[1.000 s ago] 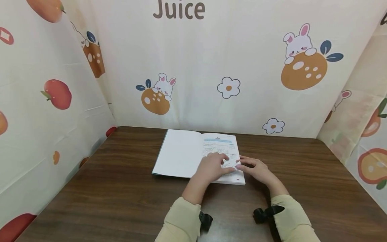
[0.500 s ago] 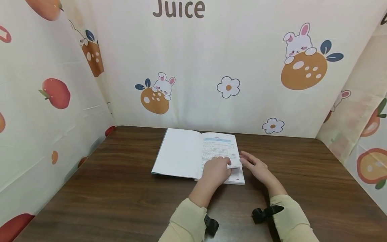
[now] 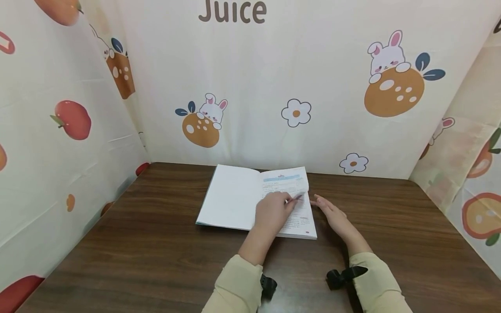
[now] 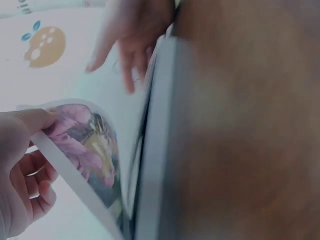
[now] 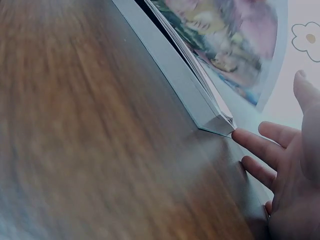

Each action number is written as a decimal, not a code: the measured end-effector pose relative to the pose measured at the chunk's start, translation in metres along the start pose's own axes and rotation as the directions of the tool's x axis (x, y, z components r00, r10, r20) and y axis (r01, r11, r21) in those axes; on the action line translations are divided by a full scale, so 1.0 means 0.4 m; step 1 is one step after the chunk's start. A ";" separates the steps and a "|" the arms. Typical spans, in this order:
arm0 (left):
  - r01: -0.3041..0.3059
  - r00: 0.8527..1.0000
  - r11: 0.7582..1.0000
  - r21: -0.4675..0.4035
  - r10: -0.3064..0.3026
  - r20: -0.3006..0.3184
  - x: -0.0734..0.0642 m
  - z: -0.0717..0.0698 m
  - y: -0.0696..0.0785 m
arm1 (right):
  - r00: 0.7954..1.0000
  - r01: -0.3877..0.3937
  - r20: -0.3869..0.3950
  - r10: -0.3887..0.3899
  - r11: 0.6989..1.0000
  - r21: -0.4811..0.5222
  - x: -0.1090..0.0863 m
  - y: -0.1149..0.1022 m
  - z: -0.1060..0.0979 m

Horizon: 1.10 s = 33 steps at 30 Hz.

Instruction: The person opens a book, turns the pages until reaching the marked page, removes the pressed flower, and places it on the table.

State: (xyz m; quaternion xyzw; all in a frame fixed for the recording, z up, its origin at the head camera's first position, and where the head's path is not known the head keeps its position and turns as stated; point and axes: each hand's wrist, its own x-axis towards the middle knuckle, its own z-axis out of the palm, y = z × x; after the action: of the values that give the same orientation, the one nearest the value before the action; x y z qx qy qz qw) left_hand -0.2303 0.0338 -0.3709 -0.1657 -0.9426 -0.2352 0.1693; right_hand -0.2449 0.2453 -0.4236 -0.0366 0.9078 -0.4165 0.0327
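An open book (image 3: 231,198) lies on the table, its left side blank white and its right side printed with text. My left hand (image 3: 272,212) pinches one page near its outer edge and lifts it off the stack. In the left wrist view the thumb of that hand (image 4: 30,170) presses on the raised page (image 4: 82,145), whose underside carries a colourful picture. My right hand (image 3: 332,217) is at the book's right edge with fingers extended. In the right wrist view, a fingertip of the right hand (image 5: 280,165) meets the corner of the page block (image 5: 200,107).
The brown wooden table (image 3: 137,261) spreads around the book. A white cloth (image 3: 254,78) printed with fruit, rabbits and flowers hangs behind it and along both sides. Black straps with small devices (image 3: 268,287) are on both wrists.
The left hand has gripped a page by its edge and moved up and left, raising it. The right hand has straightened its fingers and stays beside the book.
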 end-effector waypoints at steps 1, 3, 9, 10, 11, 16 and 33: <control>0.016 1.000 1.000 -0.027 -0.016 -0.022 0.003 -0.010 -0.008 | 1.000 0.003 -0.001 -0.003 1.000 0.000 0.000 0.001 0.001; 0.057 0.997 0.996 -0.071 -0.061 -0.051 0.007 -0.034 -0.025 | 1.000 0.003 -0.003 -0.003 1.000 0.003 0.000 0.002 0.002; 0.210 0.971 0.958 -0.195 -0.227 -0.071 0.014 -0.110 -0.069 | 1.000 -0.023 -0.002 0.023 1.000 0.007 0.001 0.001 0.002; 0.228 0.966 0.950 -0.213 -0.248 -0.071 0.014 -0.119 -0.078 | 1.000 -0.028 0.000 0.028 1.000 0.008 0.001 0.000 0.002; 0.241 0.962 0.943 -0.229 -0.263 -0.074 0.013 -0.129 -0.088 | 0.999 -0.033 0.002 0.033 0.999 0.010 0.002 0.000 0.002; 0.262 0.946 0.930 -0.259 -0.300 -0.121 0.008 -0.165 -0.150 | 0.999 -0.033 -0.007 0.033 0.999 0.019 -0.001 -0.002 0.003; 0.516 0.848 0.791 -0.330 -0.525 0.067 -0.035 -0.235 -0.316 | 0.999 -0.041 -0.004 0.041 0.999 0.012 -0.001 -0.005 0.002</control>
State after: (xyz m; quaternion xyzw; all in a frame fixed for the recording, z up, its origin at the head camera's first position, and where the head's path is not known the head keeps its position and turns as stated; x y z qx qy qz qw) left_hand -0.2448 -0.1217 -0.3471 0.0769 -0.8949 -0.4322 0.0804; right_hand -0.2444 0.2435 -0.4228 -0.0168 0.9059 -0.4214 0.0397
